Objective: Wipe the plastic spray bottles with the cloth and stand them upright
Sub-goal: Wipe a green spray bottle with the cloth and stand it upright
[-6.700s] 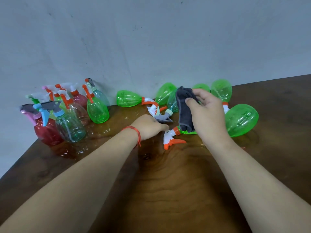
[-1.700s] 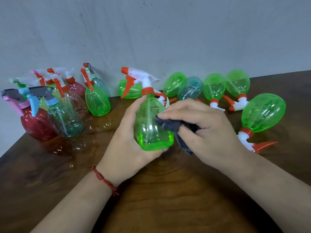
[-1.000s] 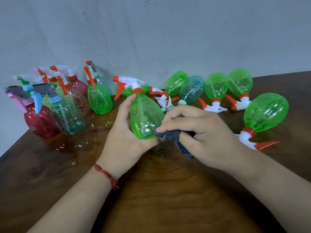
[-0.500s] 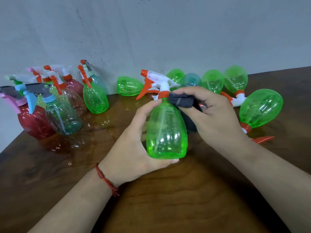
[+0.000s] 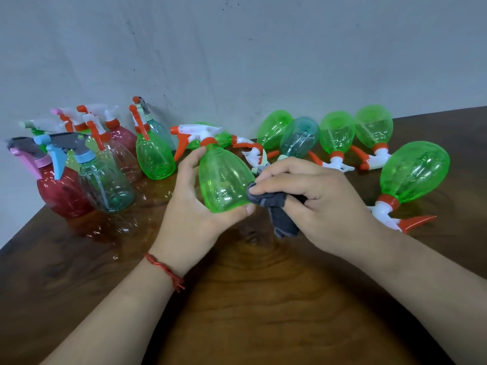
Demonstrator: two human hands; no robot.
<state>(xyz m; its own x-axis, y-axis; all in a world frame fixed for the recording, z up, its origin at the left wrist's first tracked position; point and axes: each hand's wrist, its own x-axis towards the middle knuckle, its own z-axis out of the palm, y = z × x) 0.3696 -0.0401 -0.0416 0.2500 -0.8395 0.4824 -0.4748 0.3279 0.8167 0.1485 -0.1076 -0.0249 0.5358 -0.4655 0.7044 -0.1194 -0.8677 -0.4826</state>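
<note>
Brown table wood [image 5: 250,299] runs under your forearms. Above it your left hand [image 5: 189,206] wraps the green bottle [image 5: 224,180], thumb at its base edge and a finger up near the orange collar. The bottle is lifted off the table and tipped so its nozzle points away from you. Your right hand [image 5: 316,204] pinches the grey cloth [image 5: 276,206] against the bottle's lower right flank. Half a second ago the bottle was upright with the cloth at its neck, so your wipe has travelled down to the base. This one looks nearly done and due to be stood. Beyond, the lying bottles [image 5: 337,133] wait to the right, and the upright group [image 5: 105,180] stands far left by the wall [image 5: 237,48].
</note>
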